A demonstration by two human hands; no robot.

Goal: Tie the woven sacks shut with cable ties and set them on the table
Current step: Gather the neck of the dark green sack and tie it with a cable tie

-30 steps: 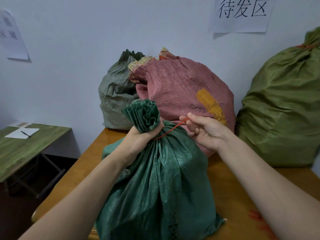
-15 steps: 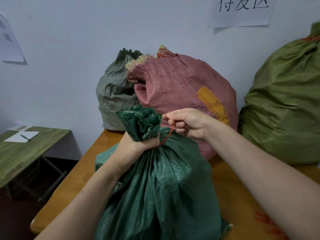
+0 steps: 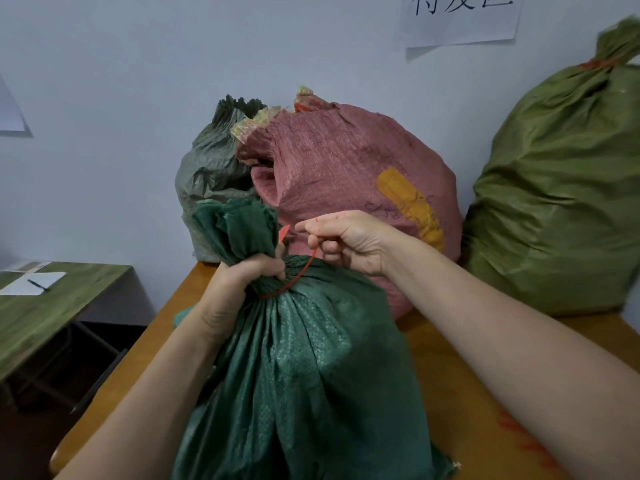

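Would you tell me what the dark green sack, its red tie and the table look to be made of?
Dark green sack: woven plastic, slightly glossy; a fine weave grid shows.
Red tie: likely plastic, a thin smooth strip holding its curve.
Table: orange-brown, smooth, perhaps varnished wood or laminate.

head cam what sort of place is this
Likely a dispatch or storage room: a stuffed pink sack and olive sack sit on the wooden table, a dark green sack is getting a red cable tie, and a paper sign hangs on the wall.

Dark green sack [image 3: 304, 368], red cable tie [image 3: 294, 280]
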